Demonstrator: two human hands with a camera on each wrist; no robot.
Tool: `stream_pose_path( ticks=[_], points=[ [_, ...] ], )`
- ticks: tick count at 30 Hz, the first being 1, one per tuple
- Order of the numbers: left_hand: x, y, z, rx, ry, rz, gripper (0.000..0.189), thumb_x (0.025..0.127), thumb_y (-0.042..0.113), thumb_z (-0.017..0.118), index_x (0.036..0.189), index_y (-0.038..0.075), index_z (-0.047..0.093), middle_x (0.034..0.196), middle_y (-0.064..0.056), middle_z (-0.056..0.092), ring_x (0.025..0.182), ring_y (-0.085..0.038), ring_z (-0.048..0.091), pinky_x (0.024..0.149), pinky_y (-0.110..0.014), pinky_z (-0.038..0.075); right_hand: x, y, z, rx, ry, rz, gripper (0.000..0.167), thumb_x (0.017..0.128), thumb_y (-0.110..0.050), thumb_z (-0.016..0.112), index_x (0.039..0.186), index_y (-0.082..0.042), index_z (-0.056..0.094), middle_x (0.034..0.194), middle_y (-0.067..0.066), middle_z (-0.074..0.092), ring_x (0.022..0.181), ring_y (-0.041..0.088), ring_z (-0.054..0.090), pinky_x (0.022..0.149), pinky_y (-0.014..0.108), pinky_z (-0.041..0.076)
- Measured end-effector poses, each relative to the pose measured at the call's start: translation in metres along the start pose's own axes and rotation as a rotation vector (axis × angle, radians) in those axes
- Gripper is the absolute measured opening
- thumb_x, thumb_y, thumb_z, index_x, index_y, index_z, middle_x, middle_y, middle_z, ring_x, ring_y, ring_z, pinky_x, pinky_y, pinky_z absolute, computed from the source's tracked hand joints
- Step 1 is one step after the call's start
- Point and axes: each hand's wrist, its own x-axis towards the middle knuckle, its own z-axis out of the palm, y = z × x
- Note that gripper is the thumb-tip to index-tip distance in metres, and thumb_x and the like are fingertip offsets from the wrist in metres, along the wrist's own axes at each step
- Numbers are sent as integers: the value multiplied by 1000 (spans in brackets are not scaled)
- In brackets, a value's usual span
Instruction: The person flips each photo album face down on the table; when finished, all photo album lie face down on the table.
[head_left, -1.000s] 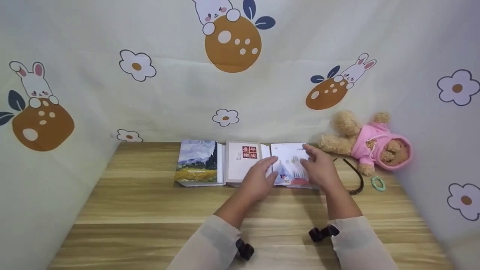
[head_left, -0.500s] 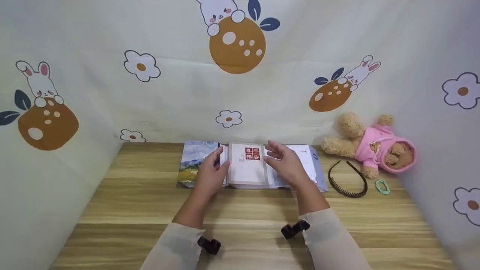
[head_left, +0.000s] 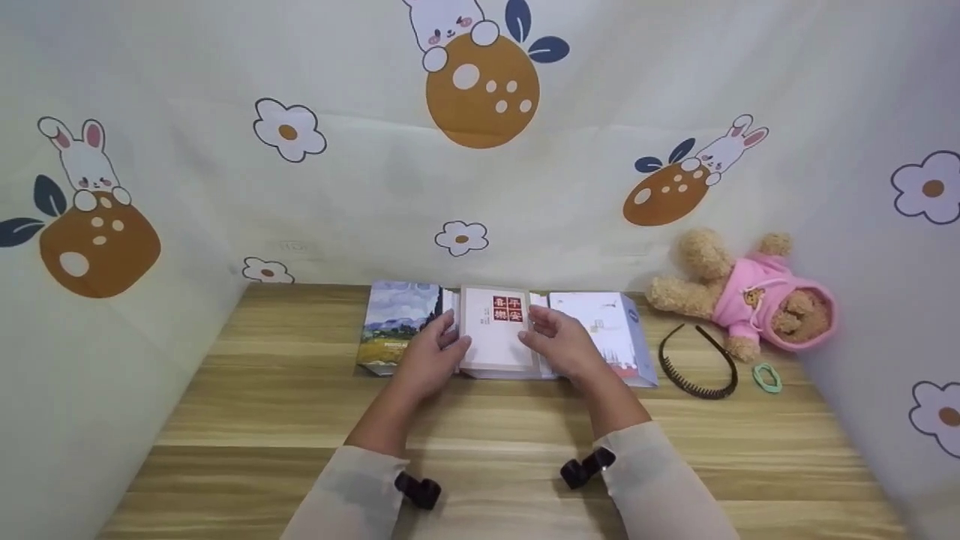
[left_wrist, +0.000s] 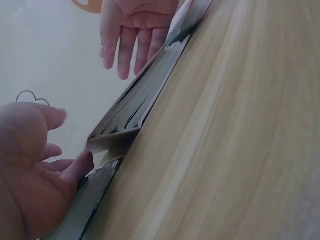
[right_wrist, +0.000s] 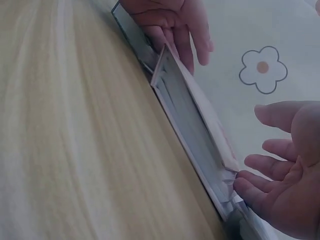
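Three books lie in a row at the back of the wooden table (head_left: 480,450). The middle book (head_left: 497,334) is white with red squares on its cover. My left hand (head_left: 437,350) touches its left edge with fingers fairly straight, and my right hand (head_left: 559,341) touches its right edge. In the left wrist view my left hand (left_wrist: 37,172) has a fingertip at the near corner of the middle book (left_wrist: 135,107), with the other hand beyond. In the right wrist view my right hand (right_wrist: 280,187) touches the opposite corner of the middle book (right_wrist: 192,117).
A book with a painted landscape cover (head_left: 397,322) lies on the left, a pale white book (head_left: 604,326) on the right. Further right are a teddy bear in a pink hoodie (head_left: 739,292), a black headband (head_left: 697,367) and a green hair tie (head_left: 766,377). Patterned cloth walls stand around.
Both hands have moved left, off the pale right book and onto the two sides of the middle book. The right book now lies uncovered.
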Motion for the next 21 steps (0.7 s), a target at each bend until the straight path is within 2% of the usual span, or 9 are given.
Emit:
stream_pose_path(
  ticks=[5,10,14,21],
  points=[
    [2,-4,-1,12,-56,11,75,100,12,71,166,8,37,164,-15,52,147,-32,58,116,-42,55,-3,0,5,-27,-18,23,59,101,-19,74,156,-7,55,163,11,55,156,31,48,132,47,36],
    [4,-6,-7,-50,-43,-1,73,97,1,68,164,5,39,161,-19,55,145,-35,59,109,-41,60,-7,0,12,-46,-76,-17,63,101,-17,73,158,-5,51,166,12,50,159,30,42,134,47,31],
    [4,-8,-11,-81,-37,-21,73,98,0,68,164,4,39,162,-19,54,146,-35,58,112,-42,58,-8,0,15,-36,-86,-35,62,101,-17,72,158,-5,51,165,12,51,158,30,44,134,48,30],
    [0,3,-9,-197,-14,25,68,99,6,67,163,8,43,167,-12,50,148,-35,56,116,-45,55,-10,-6,11,-32,-93,-51,60,102,-21,71,157,-7,53,164,12,53,158,31,44,134,49,30]
  ],
)
